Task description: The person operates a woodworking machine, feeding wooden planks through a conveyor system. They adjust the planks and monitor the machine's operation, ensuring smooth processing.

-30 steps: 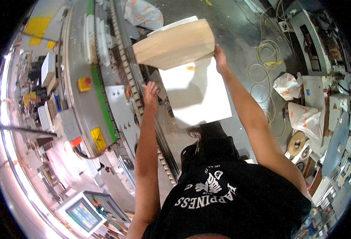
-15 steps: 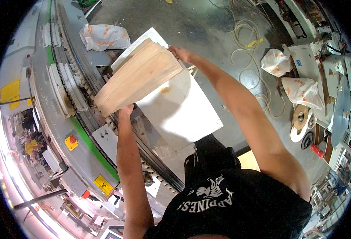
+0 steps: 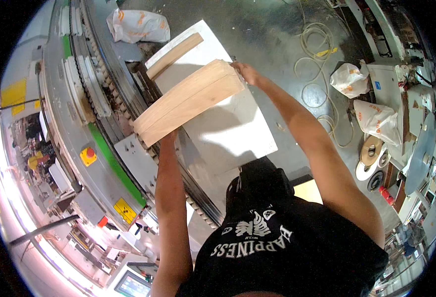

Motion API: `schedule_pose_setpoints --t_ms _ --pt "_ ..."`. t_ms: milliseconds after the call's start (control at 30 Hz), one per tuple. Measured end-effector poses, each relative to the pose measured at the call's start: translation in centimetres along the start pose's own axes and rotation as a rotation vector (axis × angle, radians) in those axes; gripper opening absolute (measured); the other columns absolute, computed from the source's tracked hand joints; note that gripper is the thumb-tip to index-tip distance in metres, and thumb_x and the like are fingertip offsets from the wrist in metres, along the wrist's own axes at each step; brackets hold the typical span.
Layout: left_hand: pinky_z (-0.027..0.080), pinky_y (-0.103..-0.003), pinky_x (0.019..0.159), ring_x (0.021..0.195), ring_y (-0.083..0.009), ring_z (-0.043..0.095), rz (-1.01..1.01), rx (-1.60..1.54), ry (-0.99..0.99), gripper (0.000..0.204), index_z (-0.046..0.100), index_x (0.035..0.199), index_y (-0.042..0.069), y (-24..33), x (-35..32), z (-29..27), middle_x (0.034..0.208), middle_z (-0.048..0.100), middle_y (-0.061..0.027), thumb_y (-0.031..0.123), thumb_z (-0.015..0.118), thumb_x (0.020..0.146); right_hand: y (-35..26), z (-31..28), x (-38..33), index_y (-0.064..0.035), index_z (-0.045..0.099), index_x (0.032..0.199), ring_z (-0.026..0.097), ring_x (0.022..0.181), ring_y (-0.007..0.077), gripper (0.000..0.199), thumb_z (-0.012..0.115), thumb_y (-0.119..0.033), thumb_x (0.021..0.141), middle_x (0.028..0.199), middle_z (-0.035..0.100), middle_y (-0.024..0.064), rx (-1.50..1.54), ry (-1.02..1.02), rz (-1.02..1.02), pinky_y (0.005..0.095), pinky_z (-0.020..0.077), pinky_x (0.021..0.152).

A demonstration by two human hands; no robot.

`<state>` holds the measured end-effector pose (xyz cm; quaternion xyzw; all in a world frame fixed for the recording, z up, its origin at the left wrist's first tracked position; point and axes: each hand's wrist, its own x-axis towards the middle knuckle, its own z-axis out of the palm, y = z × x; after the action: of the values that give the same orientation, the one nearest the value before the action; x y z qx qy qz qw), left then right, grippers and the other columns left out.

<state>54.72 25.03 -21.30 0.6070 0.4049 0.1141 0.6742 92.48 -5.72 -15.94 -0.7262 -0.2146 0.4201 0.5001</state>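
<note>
Between my two hands is a small stack of pale wooden boards, lying slantwise above a white panel. My left hand supports the boards from below near their left end; its fingers are mostly hidden under the wood. At the far right end, my right hand grips the boards' edge, its fingertips partly out of sight. Apart from the stack, a narrow wooden strip rests on the far part of the white panel.
Along the left runs a long grey machine with a chain-like track, a green stripe and a red stop button. A white sack lies beyond the panel. On the right floor are a coiled hose, more sacks and rolls.
The boards have come nearer and to the right with both hands. The narrow strip now shows separately on the white panel behind them. The whole view has shifted slightly.
</note>
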Motion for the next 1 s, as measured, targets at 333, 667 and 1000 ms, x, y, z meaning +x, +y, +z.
schedule_pose_setpoints --t_ms 333,667,1000 --pt "0.033 -0.045 0.126 0.153 -0.0292 0.039 -0.13 -0.16 0.137 0.071 0.036 0.165 0.011 -2.3 -13.0 2.6 0.169 0.039 -0.0111 0.047 0.06 0.109 5.9 1.4 -7.3 -0.0064 0.065 0.145 0.059 0.138 0.033 0.061 0.022 -0.04 0.117 0.147 0.065 0.0184 -0.038 -0.134 0.066 0.0402 0.0404 0.121" --pt "0.031 -0.045 0.127 0.154 -0.0295 0.037 -0.115 -0.296 0.23 0.075 0.033 0.167 0.011 -6.0 -22.4 4.0 0.17 0.037 -0.0117 0.05 0.06 0.108 6.2 3.2 -16.6 -0.0005 0.065 0.143 0.066 0.127 0.0247 0.048 0.042 -0.031 0.114 0.138 0.07 0.0145 0.473 -0.247 0.153 0.037 0.0513 0.11" --pt "0.029 -0.046 0.127 0.155 -0.0297 0.035 -0.034 -0.344 0.16 0.079 0.031 0.168 0.012 -11.3 -27.7 6.4 0.171 0.034 -0.0122 0.053 0.06 0.107 9.9 4.3 -25.1 -0.0089 0.043 0.162 0.053 0.143 0.0232 0.066 0.053 -0.049 0.11 0.16 0.053 0.0098 0.529 -0.059 -0.016 0.0436 0.0446 0.118"
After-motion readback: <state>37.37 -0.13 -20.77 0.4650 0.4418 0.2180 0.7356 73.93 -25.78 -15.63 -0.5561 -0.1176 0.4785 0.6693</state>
